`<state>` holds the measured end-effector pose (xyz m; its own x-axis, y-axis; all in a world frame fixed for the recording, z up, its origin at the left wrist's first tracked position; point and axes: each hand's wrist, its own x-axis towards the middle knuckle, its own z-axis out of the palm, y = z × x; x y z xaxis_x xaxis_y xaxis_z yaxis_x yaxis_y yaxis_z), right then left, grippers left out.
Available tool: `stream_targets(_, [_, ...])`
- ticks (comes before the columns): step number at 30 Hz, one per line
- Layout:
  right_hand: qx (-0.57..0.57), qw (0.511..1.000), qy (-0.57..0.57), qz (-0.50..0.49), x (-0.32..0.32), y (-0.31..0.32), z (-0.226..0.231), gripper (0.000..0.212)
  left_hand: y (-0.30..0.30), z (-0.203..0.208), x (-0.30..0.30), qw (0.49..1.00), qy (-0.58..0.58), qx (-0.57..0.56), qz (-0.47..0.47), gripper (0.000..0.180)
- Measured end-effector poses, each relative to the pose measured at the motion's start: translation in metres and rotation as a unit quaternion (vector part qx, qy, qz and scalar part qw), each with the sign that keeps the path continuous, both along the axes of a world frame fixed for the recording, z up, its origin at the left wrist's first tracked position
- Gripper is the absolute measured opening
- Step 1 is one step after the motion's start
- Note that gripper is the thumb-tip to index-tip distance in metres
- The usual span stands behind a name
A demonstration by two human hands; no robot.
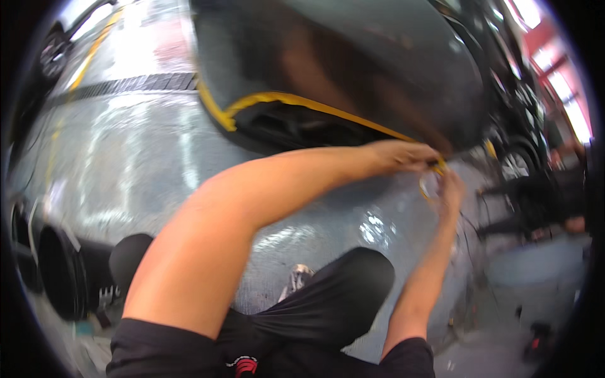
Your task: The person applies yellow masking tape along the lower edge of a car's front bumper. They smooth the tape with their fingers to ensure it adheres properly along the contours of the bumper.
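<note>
A dark grey car bumper (378, 75) fills the upper middle. Yellow masking tape (277, 97) runs along the upper edge of its dark lower opening (302, 124), reaching toward my hands. My left hand (406, 155) is at the bumper's lower right edge, its fingers pinched together by a short bit of yellow tape. Just right of and below it, my right hand (450, 190) is closed on a roll of yellow masking tape (423, 187), seen partly as a ring. The two hands nearly meet. Fingertips are small and blurred.
Black buckets (63, 274) lie at the lower left. Another dark car (53, 57) stands at the far left, and a wheel (517, 165) shows at right. A person in dark clothes (542, 195) is at the right, with cables (469, 230) on the floor. A floor drain grate (145, 83) crosses behind.
</note>
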<state>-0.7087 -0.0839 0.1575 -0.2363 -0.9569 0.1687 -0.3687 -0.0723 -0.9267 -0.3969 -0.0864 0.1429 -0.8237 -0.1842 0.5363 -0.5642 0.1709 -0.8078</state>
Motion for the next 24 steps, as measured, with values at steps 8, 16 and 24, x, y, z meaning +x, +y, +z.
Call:
stream_targets(8, [-0.062,0.99,0.129,-0.004,0.036,0.011,0.025,0.026,0.026,0.024,0.008,0.989,-0.072,0.13,0.026,0.078])
stream_targets(16, [-0.085,0.985,0.147,-0.006,0.051,0.013,0.012,0.025,0.014,0.01,-0.018,0.987,-0.069,0.142,0.011,0.076])
stream_targets(24, [0.038,0.983,-0.035,-0.176,0.002,0.016,-0.106,0.026,-0.007,-0.003,-0.062,0.989,-0.098,0.112,-0.015,0.065])
